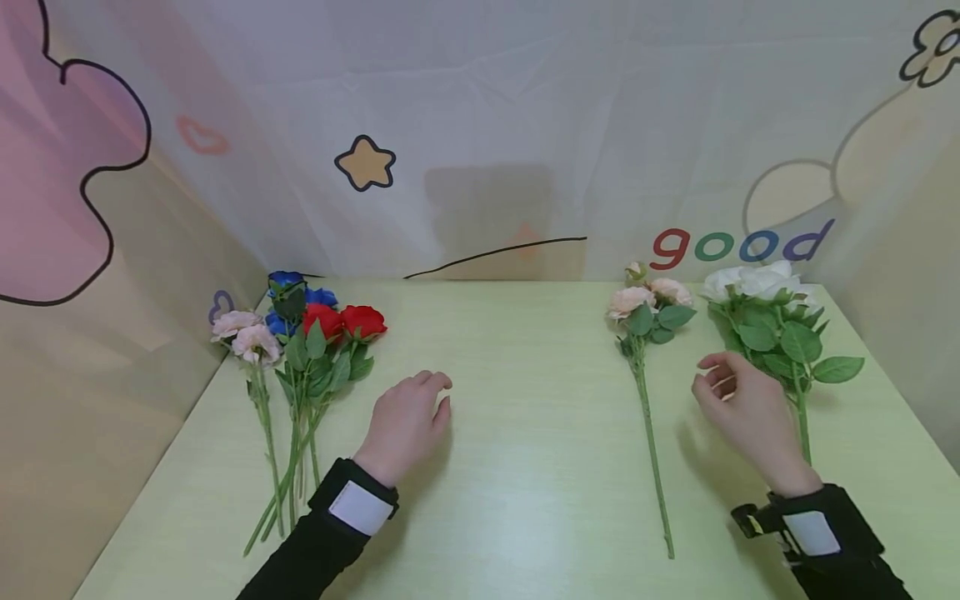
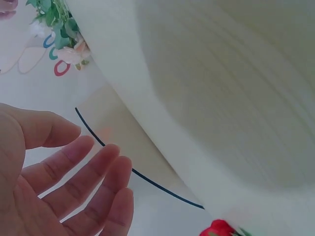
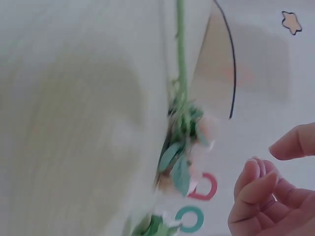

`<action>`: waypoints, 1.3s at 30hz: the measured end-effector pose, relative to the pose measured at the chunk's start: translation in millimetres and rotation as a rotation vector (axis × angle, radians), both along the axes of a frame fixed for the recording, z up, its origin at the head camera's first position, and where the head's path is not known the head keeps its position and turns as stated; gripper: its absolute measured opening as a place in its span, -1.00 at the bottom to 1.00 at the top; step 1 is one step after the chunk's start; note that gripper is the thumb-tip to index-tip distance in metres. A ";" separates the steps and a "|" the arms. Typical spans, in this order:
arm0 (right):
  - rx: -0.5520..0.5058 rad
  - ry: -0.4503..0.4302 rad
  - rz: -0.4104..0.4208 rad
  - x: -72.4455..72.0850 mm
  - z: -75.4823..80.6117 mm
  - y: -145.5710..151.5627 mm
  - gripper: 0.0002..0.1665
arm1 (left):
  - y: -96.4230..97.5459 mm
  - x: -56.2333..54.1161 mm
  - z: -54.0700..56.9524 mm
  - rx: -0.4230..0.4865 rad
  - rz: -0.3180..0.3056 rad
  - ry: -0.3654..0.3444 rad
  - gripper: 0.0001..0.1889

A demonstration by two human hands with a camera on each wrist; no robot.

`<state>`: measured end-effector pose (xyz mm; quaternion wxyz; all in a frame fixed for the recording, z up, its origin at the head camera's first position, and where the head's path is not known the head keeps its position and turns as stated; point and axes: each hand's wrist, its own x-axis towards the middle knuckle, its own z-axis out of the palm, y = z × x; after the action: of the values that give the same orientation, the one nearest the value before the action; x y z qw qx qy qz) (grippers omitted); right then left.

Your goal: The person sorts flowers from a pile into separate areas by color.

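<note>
My left hand [image 1: 406, 421] hovers over the table, fingers loosely bent and holding nothing; the left wrist view shows its fingers [image 2: 88, 182] apart from the thumb. To its left lie red roses [image 1: 345, 322], blue flowers [image 1: 286, 302] and pale pink flowers [image 1: 251, 335], their green stems crossing. My right hand [image 1: 750, 410] is also without anything in its grasp, fingers loosely curled, between two lots of artificial flowers. Left of it is a light-pink flower stem [image 1: 651, 425] with several blooms. White roses [image 1: 765, 283] with broad leaves lie beyond it, their stem partly hidden behind the hand.
A pale wooden table [image 1: 517, 433] carries the flowers. Behind it hangs a white printed cloth [image 1: 480, 108] with a star and the word "good". A beige and pink side cloth [image 1: 135, 400] borders the left edge.
</note>
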<state>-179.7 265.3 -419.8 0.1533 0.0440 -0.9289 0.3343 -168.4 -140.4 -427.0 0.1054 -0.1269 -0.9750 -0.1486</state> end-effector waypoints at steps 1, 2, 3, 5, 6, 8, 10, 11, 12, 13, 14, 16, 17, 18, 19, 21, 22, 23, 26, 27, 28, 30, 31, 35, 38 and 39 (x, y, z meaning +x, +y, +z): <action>-0.016 -0.006 0.007 -1.3 1.4 -7.0 -0.76 | -3.3 0.1 0.7 -0.004 0.005 0.001 -0.82; -0.039 -0.017 0.014 -2.9 2.7 -14.3 -0.76 | -7.2 0.1 1.0 -0.012 0.011 0.002 -0.82; -0.064 -0.023 0.021 -4.6 3.6 -21.6 -0.77 | -11.2 0.2 1.3 -0.020 0.017 0.001 -0.82; -0.118 -0.031 0.040 -7.8 5.3 -36.6 -0.78 | -20.0 0.5 1.3 -0.039 0.025 0.004 -0.83; -0.141 -0.037 0.055 -9.5 6.0 -43.8 -0.78 | -24.8 0.8 1.2 -0.050 0.030 0.006 -0.84; -0.201 -0.058 0.087 -12.7 8.2 -58.0 -0.78 | -34.7 1.2 0.8 -0.078 0.038 0.014 -0.86; -0.264 -0.090 0.121 -15.1 11.0 -71.9 -0.77 | -44.8 2.4 1.4 -0.101 0.046 0.022 -0.88; -0.298 -0.118 0.134 -16.2 12.4 -78.8 -0.75 | -49.8 3.4 2.6 -0.107 0.050 0.025 -0.89; -0.336 -0.147 0.147 -17.3 13.9 -85.6 -0.74 | -54.9 4.6 4.0 -0.115 0.056 0.027 -0.90; -0.381 -0.177 0.155 -18.6 14.8 -92.6 -0.73 | -60.0 5.8 5.1 -0.118 0.061 0.029 -0.91; -0.429 -0.209 0.166 -19.7 15.3 -99.6 -0.73 | -64.9 7.1 6.5 -0.119 0.070 0.027 -0.92; -0.530 -0.267 0.184 -21.1 15.7 -114.1 -0.72 | -74.4 10.5 9.3 -0.118 0.082 0.030 -0.94; -0.580 -0.294 0.195 -21.5 15.4 -121.4 -0.73 | -78.9 12.1 10.5 -0.119 0.091 0.026 -0.94; -0.631 -0.315 0.210 -21.9 14.8 -129.0 -0.74 | -83.5 13.7 11.2 -0.120 0.101 0.022 -0.94; -0.679 -0.336 0.224 -21.8 14.5 -136.5 -0.75 | -87.9 15.2 12.0 -0.120 0.111 0.016 -0.95; -0.765 -0.371 0.252 -20.4 14.5 -151.7 -0.76 | -96.5 18.7 14.5 -0.123 0.130 -0.005 -0.93; -0.802 -0.388 0.267 -19.8 14.6 -158.9 -0.78 | -100.8 20.2 15.4 -0.122 0.142 -0.022 -0.92; -0.839 -0.403 0.283 -18.9 15.2 -165.9 -0.78 | -105.2 21.7 16.4 -0.121 0.154 -0.038 -0.90; -0.941 -0.443 0.331 -15.3 16.5 -185.4 -0.81 | -118.2 26.1 18.1 -0.126 0.186 -0.083 -0.85; -0.967 -0.456 0.348 -14.3 16.5 -190.9 -0.82 | -122.3 27.4 18.3 -0.127 0.195 -0.101 -0.83; -0.988 -0.467 0.365 -13.0 16.6 -196.0 -0.83 | -126.1 28.6 18.3 -0.126 0.203 -0.118 -0.81; -1.015 -0.493 0.387 -11.1 15.8 -204.5 -0.84 | -132.7 30.8 18.2 -0.125 0.215 -0.157 -0.78; -1.022 -0.505 0.397 -10.0 15.5 -208.3 -0.84 | -135.9 32.0 18.3 -0.122 0.219 -0.176 -0.76; -1.024 -0.539 0.415 -7.2 11.9 -217.7 -0.83 | -145.4 35.0 18.2 -0.101 0.234 -0.231 -0.73; -1.011 -0.554 0.421 -5.4 9.9 -220.7 -0.81 | -149.7 35.8 17.3 -0.096 0.237 -0.244 -0.72; -1.004 -0.557 0.422 -5.0 9.4 -221.2 -0.81 | -150.7 35.8 17.0 -0.096 0.235 -0.247 -0.73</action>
<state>-184.7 44.2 -410.4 -0.1631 0.0605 -0.6343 0.7532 -132.6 -291.1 -410.0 -0.0045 0.0023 -0.9946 -0.1032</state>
